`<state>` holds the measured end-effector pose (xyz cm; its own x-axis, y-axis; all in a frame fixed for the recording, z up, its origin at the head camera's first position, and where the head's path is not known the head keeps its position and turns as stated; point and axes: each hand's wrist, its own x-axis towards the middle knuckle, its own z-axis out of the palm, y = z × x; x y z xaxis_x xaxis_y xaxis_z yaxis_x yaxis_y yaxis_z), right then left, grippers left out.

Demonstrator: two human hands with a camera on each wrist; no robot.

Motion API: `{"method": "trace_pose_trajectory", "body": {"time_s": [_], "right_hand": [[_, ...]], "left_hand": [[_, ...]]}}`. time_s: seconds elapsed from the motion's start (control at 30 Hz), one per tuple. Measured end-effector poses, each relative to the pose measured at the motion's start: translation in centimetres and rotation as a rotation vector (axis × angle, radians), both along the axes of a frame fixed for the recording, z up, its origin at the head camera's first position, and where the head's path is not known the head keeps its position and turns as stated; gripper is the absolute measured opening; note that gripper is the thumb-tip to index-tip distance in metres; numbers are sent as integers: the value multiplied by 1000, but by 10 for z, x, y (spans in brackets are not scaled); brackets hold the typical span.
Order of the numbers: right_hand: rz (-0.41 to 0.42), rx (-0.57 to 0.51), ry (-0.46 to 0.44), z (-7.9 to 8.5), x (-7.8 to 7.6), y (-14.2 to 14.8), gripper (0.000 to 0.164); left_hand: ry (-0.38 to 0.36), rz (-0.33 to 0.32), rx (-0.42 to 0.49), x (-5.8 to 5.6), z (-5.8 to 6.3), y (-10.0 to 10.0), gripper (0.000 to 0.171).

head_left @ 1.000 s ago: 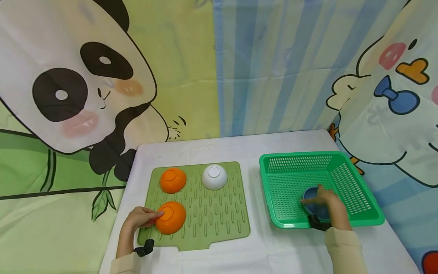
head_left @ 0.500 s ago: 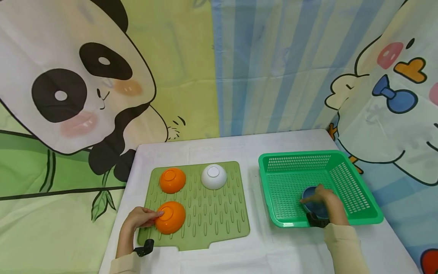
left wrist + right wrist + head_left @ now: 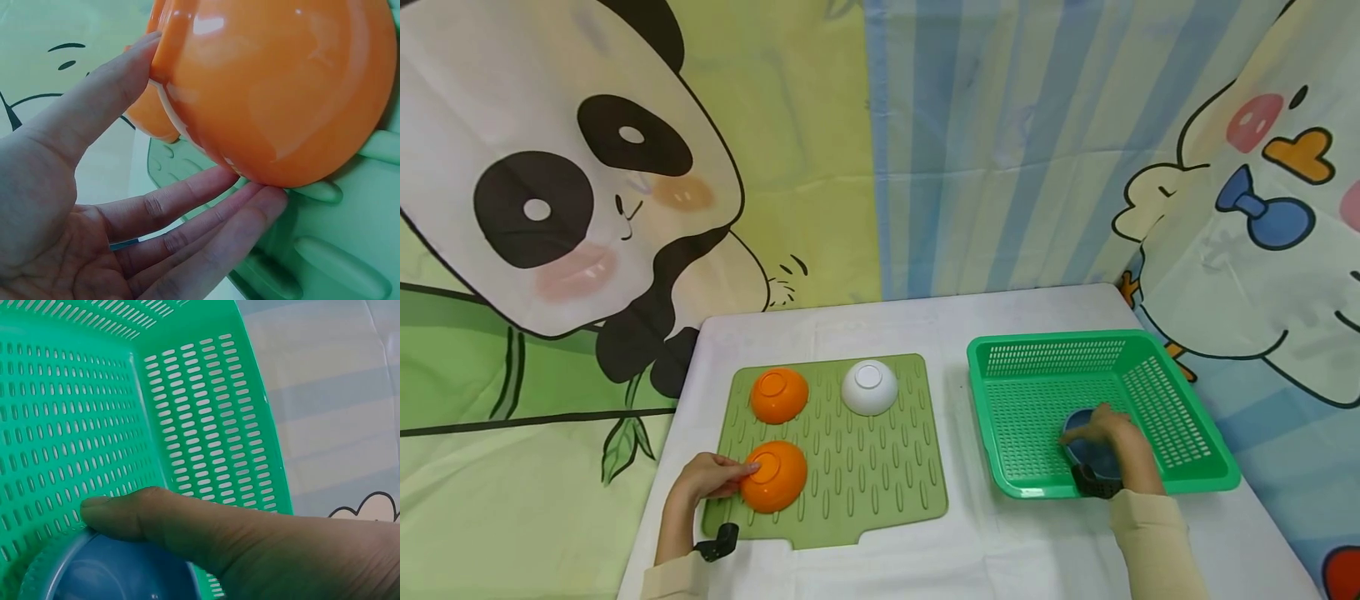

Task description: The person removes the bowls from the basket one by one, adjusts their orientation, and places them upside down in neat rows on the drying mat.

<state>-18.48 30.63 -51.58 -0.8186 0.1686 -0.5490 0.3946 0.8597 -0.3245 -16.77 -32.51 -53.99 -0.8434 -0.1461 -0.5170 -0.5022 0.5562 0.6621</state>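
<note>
In the head view, an upside-down orange bowl (image 3: 773, 477) lies near the front left of a green drying mat (image 3: 865, 467). My left hand (image 3: 713, 477) holds it from the left side. The left wrist view has the thumb on the bowl's foot ring and the fingertips (image 3: 270, 201) at its rim. A blue bowl (image 3: 1093, 457) sits mouth up inside the green basket (image 3: 1045, 343), at its front. My right hand (image 3: 1112, 433) grips it from above, the thumb (image 3: 119, 512) across its rim. The other fingers are hidden in the right wrist view.
A second orange bowl (image 3: 779, 395) and a white bowl (image 3: 869, 388), both upside down, stand at the mat's back. The white-covered table (image 3: 955, 517) meets printed cloth walls (image 3: 955, 167) behind. The basket's perforated sides rise around the blue bowl.
</note>
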Motion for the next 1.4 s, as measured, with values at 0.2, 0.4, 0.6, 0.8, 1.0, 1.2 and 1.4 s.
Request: {"method": "trace_pose_trajectory", "body": {"time_s": [0.2,0.4,0.6,0.8,1.0,1.2,1.4], "right_hand": [[-17,-59,59,8,2,4,112],[6,-197,179,29,-1,-2,111],[59,-303,330,61,-12,-24,107],[110,-370,420,93,-22,-38,103],[152,-385,503,109,-34,-49,104],[236,-507,541,112,-43,-71,102],[363,-674,576,118,-48,-102,96]], "left_hand": [[3,-12,-12,1,1,1,49],[5,-28,-23,1,0,0,49],[17,-13,-12,3,0,1,47],[28,-27,-19,4,-1,4,44],[39,-49,-37,5,1,3,46],[51,-60,-27,5,1,3,47],[52,-50,-37,6,0,4,47]]}}
